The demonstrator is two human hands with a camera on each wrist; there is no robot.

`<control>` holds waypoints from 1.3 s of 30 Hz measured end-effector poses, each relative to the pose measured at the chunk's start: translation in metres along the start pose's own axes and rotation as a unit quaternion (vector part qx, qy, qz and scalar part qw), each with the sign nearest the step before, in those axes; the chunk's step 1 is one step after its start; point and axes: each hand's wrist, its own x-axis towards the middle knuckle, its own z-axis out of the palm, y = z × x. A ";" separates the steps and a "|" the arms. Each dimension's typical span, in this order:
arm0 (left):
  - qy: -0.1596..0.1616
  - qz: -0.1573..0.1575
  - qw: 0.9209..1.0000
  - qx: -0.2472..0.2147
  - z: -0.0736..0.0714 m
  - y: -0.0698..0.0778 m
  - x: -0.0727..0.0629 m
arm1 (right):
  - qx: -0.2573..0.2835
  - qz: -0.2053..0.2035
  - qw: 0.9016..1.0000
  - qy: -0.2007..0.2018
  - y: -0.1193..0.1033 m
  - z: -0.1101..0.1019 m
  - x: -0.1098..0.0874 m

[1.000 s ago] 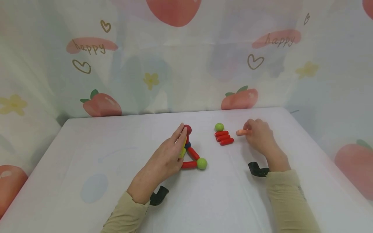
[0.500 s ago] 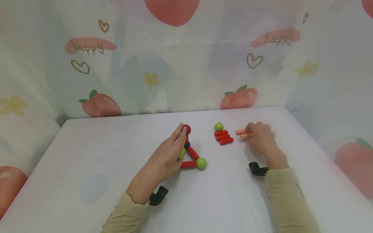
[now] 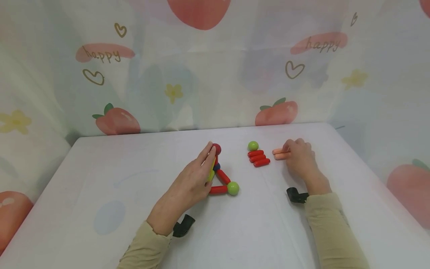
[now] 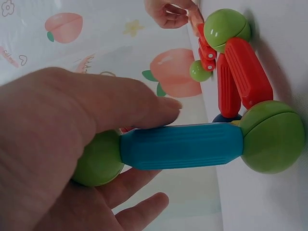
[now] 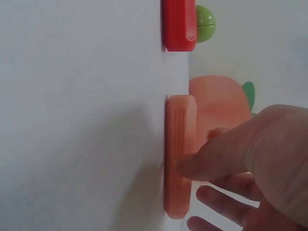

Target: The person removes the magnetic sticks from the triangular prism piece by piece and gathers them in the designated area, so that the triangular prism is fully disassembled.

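My left hand [image 3: 193, 183] holds a frame built from toy sticks and balls. In the left wrist view its thumb lies along an upright blue stick [image 4: 183, 147], close to a green ball [image 4: 98, 161] at the top; other fingers reach behind. A larger green ball [image 4: 272, 137] forms the foot, joined to a red stick [image 4: 249, 72]. A dark red ball [image 3: 217, 148] shows beyond the fingertips. At right, my right hand [image 3: 300, 158] pinches the nearer of two orange sticks [image 3: 281, 156] lying side by side on the table. Its thumb presses this orange stick [image 5: 178, 159] in the right wrist view.
Between the hands, three red sticks [image 3: 259, 158] lie in a row, with a loose green ball [image 3: 253, 146] just behind them. The white table [image 3: 262, 231] ends at a printed curtain [image 3: 215, 74]. Black camera mounts [image 3: 297, 195] stick out at both wrists.
My right hand has set one orange stick down and brought a second up against it, shifting slightly left at the end. My left hand and the frame have stayed in place.
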 end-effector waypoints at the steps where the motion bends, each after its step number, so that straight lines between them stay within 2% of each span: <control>1: -0.001 -0.002 1.000 -0.003 0.000 0.000 0.000 | 0.003 -0.001 1.000 0.002 -0.001 -0.001 0.000; 6: -0.012 -0.016 0.999 -0.028 0.000 0.002 -0.001 | 0.033 -0.025 0.999 0.011 -0.010 -0.009 -0.004; 10: -0.015 -0.020 0.999 -0.043 -0.002 0.002 -0.002 | 0.071 -0.059 0.996 -0.001 -0.028 -0.020 -0.011; 15: -0.027 -0.027 0.996 -0.085 -0.005 0.003 -0.001 | 0.101 -0.125 0.987 -0.018 -0.057 -0.027 -0.024; 19: -0.046 -0.050 0.991 -0.113 -0.008 0.006 -0.003 | 0.115 -0.211 0.970 -0.042 -0.080 -0.025 -0.035; 25: -0.069 -0.085 0.982 -0.154 -0.012 0.009 -0.005 | 0.141 -0.322 0.931 -0.103 -0.108 -0.018 -0.055; 29: -0.082 -0.077 0.975 -0.194 -0.019 0.006 -0.007 | 0.171 -0.339 0.913 -0.148 -0.122 -0.016 -0.064; 31: -0.083 -0.067 0.970 -0.219 -0.023 0.002 -0.009 | 0.186 -0.335 0.908 -0.171 -0.128 -0.016 -0.068; 37: -0.097 -0.065 0.946 -0.303 -0.028 -0.012 -0.009 | 0.211 -0.338 0.891 -0.216 -0.135 -0.012 -0.075; 39: -0.102 -0.068 0.942 -0.312 -0.026 -0.017 -0.007 | 0.204 -0.346 0.889 -0.222 -0.136 -0.012 -0.076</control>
